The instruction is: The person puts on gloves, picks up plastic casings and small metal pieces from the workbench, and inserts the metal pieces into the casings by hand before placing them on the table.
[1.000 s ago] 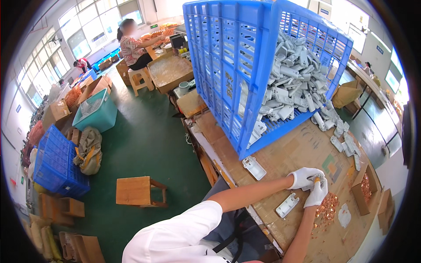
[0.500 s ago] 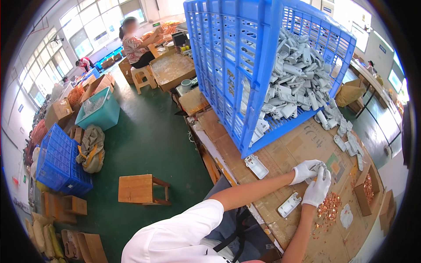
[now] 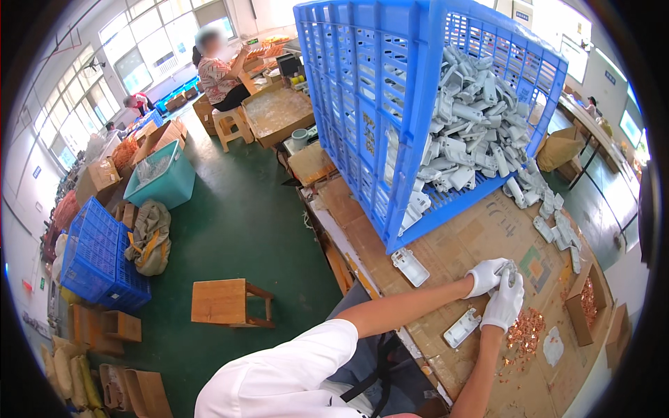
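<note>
White gloves cover both hands, which meet above the cardboard-covered worktop (image 3: 481,226). My left hand (image 3: 486,276) is closed on a small grey-white plastic housing (image 3: 511,269). From the nearer side my right hand (image 3: 502,307) pinches the same piece, its fingers partly hiding it. Close to my right wrist, an open white plastic shell (image 3: 462,327) lies with its hollow side up. Another white shell (image 3: 410,267) rests farther left, by the crate's corner. Small copper-coloured metal pieces (image 3: 527,331) are heaped just right of my right hand.
A large blue crate (image 3: 411,125) lies on its side, with grey-white housings (image 3: 474,125) spilling from it onto the worktop. A cardboard box (image 3: 582,306) of copper pieces stands at the right. On the floor at left are a wooden stool (image 3: 221,302) and a teal tub (image 3: 167,182).
The whole view has shifted slightly. My fingers have moved a little on the plastic housing, and more of it shows between them. Both hands stay over the same spot.
</note>
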A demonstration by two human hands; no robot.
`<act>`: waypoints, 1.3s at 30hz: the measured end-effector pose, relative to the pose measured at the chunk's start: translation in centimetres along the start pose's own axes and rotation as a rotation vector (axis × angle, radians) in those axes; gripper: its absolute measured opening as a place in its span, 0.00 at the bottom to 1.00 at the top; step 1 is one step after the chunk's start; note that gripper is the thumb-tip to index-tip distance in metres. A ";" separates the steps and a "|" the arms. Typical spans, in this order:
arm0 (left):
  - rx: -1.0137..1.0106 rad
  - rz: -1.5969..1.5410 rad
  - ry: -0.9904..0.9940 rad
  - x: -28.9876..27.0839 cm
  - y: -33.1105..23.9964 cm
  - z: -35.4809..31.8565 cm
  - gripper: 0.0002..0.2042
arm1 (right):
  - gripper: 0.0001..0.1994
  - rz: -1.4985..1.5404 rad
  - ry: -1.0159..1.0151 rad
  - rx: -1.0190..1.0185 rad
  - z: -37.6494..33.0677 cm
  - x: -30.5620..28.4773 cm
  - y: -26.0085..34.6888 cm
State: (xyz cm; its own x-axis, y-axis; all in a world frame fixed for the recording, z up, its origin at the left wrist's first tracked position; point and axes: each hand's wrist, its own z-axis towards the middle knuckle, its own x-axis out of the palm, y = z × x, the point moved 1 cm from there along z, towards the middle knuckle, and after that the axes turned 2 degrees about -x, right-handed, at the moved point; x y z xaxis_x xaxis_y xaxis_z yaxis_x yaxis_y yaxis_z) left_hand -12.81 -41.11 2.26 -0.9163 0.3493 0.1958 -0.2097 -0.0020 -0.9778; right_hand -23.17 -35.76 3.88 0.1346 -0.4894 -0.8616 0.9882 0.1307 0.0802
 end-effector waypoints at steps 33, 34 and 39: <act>0.039 0.211 -0.022 0.2 -1.8 -0.3 0.17 | 0.25 0.159 0.005 0.013 0.1 0.7 -0.3; 0.043 0.212 -0.024 0.2 -1.7 -0.3 0.17 | 0.25 0.160 0.002 0.010 0.1 0.7 0.0; 0.062 0.120 -0.047 -0.3 -0.5 0.1 0.17 | 0.27 0.105 0.027 0.016 0.1 0.8 0.6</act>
State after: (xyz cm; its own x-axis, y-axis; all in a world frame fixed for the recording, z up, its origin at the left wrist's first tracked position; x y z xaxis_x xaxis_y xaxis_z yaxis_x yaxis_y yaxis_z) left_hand -12.42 -41.31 2.66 -0.9509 0.2984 0.0825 -0.1169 -0.0993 -0.9882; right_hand -22.45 -36.19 3.26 0.2356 -0.4506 -0.8611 0.9698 0.1662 0.1784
